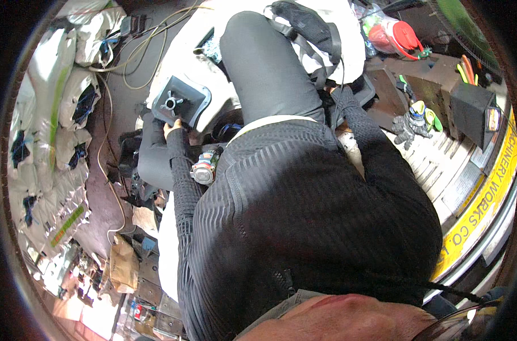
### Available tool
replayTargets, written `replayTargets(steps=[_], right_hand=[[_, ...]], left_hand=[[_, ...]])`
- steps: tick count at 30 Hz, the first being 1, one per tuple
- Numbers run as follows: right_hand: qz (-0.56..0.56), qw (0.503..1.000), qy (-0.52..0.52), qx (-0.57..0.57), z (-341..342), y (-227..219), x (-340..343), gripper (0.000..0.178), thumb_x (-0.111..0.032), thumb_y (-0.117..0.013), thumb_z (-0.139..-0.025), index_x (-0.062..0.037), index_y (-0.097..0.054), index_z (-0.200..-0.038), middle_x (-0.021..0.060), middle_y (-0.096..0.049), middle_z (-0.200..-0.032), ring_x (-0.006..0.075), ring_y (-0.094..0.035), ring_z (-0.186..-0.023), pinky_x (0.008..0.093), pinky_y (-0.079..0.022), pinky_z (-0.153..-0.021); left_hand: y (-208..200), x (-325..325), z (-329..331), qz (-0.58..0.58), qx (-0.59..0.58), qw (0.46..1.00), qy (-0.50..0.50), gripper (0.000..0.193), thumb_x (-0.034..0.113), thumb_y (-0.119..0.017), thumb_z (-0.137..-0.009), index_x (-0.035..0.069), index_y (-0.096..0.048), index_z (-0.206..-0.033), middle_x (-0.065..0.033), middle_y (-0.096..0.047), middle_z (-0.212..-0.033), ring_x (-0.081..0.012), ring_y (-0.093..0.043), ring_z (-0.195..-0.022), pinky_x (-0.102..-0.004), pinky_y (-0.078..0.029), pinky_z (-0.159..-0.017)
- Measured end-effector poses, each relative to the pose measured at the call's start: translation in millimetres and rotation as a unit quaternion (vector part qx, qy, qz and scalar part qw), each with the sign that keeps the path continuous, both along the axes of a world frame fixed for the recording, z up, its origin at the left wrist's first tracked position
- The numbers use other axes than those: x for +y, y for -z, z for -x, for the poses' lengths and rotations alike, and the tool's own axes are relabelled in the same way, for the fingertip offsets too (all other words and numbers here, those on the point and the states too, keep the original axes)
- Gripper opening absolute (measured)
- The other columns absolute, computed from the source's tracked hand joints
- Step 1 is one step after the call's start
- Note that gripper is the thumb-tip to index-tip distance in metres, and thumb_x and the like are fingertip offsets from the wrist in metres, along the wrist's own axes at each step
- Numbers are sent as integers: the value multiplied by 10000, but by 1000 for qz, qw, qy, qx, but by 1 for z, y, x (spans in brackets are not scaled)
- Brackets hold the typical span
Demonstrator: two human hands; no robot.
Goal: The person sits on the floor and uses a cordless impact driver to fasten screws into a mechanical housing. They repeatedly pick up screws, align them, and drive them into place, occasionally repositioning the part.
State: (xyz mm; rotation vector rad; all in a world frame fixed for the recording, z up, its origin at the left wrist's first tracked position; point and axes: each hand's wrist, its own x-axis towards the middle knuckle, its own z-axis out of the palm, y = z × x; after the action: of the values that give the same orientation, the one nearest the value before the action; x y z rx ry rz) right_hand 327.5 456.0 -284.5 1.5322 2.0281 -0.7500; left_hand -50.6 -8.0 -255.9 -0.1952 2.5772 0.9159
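Note:
A dark grey square plastic part (194, 98) with a raised ring and spokes in its middle is tilted up at the left, beside my thigh. My left hand (173, 127) grips its near edge, thumb and fingers closed on it. On the other side of my thigh, only a sliver of my right hand (333, 91) shows past the black sleeve, its fingers hidden. It is close to another dark grey part (363, 91), partly covered by my wrist; whether I hold that one cannot be made out. White sheeting (247, 12) lies beneath and around my legs.
A black mesh strap bag (306, 25) lies ahead. To the right are a red-lidded container (405, 36), grey work gloves (407, 126), a black box (472, 113) and brown metal blocks (432, 91). White sacks (48, 102) and a loose cable (108, 136) occupy the left.

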Motion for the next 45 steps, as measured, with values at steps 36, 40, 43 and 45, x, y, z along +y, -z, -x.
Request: replayTargets(steps=[36, 40, 43, 45], right_hand=[[15, 999, -2, 35, 34, -1, -30, 385, -297, -615, -720, -11, -600, -977, 170, -607, -960, 285, -586, -877, 349, -459, -744], [21, 999, 15, 27, 14, 3, -27, 372, -282, -610, -726, -8, -599, -978, 169, -607, -958, 282, -586, -873, 347, -461, -737], [29, 999, 20, 31, 15, 2, -28, 362, -270, -606, -731, -6, -598, -978, 169, -607, -957, 279, -586, -871, 345, -462, -732], [33, 999, 28, 28, 19, 4, -25, 355, -262, -604, -734, -5, -597, -979, 169, -607, -957, 277, -587, -869, 344, -463, -729]], left_hand=[[19, -18, -18, -47, 82, 994, 64, 747, 108, -666, -711, 64, -247, -1328, -117, -557, -913, -208, -554, -788, -319, -467, -701], [-9, 12, -31, -11, 43, 997, 66, 743, 116, -674, -700, 58, -271, -1321, -120, -569, -901, -219, -559, -783, -333, -474, -699], [-18, 22, -31, 66, 80, 989, 105, 738, 124, -686, -681, 56, -301, -1308, -129, -569, -900, -227, -560, -782, -338, -473, -693], [-20, 30, -30, 86, 85, 985, 125, 736, 130, -691, -673, 52, -314, -1301, -137, -569, -905, -236, -561, -788, -343, -471, -694]])
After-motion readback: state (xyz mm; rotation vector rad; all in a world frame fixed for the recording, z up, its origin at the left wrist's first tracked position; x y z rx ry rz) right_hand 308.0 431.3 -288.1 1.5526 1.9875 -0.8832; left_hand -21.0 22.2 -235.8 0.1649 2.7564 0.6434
